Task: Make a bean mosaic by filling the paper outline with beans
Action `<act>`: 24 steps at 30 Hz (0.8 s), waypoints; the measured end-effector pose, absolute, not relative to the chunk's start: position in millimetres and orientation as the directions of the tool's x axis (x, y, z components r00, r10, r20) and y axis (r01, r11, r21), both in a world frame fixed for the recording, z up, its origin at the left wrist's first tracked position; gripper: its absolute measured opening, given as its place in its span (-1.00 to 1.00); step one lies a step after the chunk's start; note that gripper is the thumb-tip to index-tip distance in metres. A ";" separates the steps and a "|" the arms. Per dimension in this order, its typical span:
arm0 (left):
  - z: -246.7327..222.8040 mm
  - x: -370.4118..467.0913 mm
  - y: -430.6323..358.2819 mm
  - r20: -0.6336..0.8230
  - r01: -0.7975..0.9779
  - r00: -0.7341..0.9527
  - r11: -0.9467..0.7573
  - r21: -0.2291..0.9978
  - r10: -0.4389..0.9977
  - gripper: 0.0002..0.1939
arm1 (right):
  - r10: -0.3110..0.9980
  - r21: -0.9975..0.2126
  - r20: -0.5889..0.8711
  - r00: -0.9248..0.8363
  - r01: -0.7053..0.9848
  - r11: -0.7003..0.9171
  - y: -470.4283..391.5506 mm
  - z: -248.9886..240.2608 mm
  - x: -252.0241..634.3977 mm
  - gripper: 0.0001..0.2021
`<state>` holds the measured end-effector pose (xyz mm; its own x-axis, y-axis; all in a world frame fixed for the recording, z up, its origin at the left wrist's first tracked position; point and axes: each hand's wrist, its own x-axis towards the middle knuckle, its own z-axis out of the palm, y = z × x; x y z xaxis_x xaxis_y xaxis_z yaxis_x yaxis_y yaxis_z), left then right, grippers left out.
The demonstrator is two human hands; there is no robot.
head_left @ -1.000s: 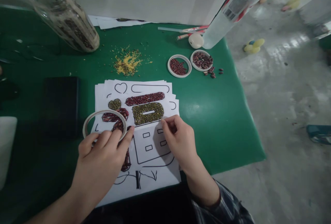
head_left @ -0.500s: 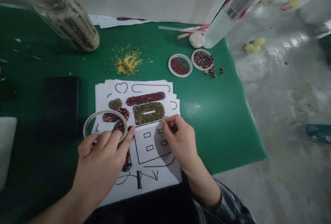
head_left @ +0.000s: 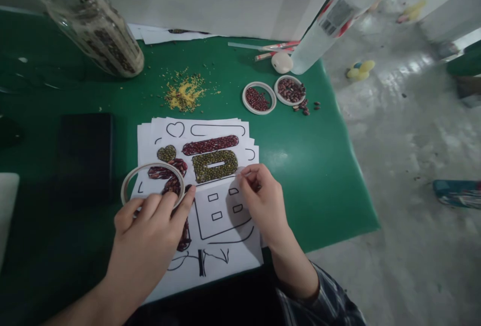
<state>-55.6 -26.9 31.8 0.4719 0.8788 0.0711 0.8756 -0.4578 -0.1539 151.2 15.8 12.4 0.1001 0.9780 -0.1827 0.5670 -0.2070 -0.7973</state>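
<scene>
My left hand (head_left: 150,233) grips a roll of clear tape (head_left: 130,171), standing tilted over the paper. Its index finger points toward the right. A thin, shiny strip seems to run from the roll to my right hand (head_left: 265,203), whose thumb and index finger pinch its end. Beneath both hands lies a sheet (head_left: 225,230) with black outlines. Dark green beans fill a heart (head_left: 166,153) and a D-like shape (head_left: 225,172); small red beans fill a long bar (head_left: 210,144). Dark red pieces (head_left: 161,171) are partly hidden by the roll and my left hand.
Two lids, one with small red beans (head_left: 257,99) and one with larger brown beans (head_left: 289,90), sit right of a yellow grain pile (head_left: 185,93). A glass jar (head_left: 108,40), a clear bottle (head_left: 319,35) and a dark flat object (head_left: 85,158) stand or lie around the green table (head_left: 319,180).
My right hand has shifted slightly right and away from the roll, still pinching. My left hand stays nearly in place. The whole view has shifted a little.
</scene>
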 end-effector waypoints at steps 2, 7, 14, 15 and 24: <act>31.2 -56.5 -27.1 0.078 0.877 0.471 -0.457 -0.146 0.879 -0.43 | 0.979 -0.797 -0.178 0.095 0.569 -0.200 15.1 11.8 150.5 -0.93; 29.4 -56.4 -28.4 0.070 0.892 0.445 -0.435 -0.125 0.893 -0.42 | 0.982 -0.745 -0.180 0.057 0.644 -0.174 12.1 12.4 146.3 -0.90; 26.1 -55.1 -28.6 0.106 0.898 0.434 -0.421 -0.126 0.895 -0.46 | 0.988 -0.650 -0.150 0.032 0.750 -0.123 10.1 15.5 138.8 -0.91; 26.1 -55.3 -28.6 0.099 0.894 0.440 -0.426 -0.139 0.892 -0.46 | 0.989 -0.640 -0.148 0.031 0.759 -0.119 9.9 15.6 137.7 -0.91; 26.4 -55.3 -26.8 0.136 0.887 0.455 -0.433 -0.159 0.880 -0.47 | 0.985 -0.608 -0.164 -0.057 0.792 -0.056 4.4 11.3 126.7 -0.94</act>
<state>-55.3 -26.8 26.4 0.4546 0.8803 0.1357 0.8870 -0.4335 -0.1591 126.7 4.4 11.3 -0.0568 0.9848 -0.1639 0.7918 -0.0555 -0.6083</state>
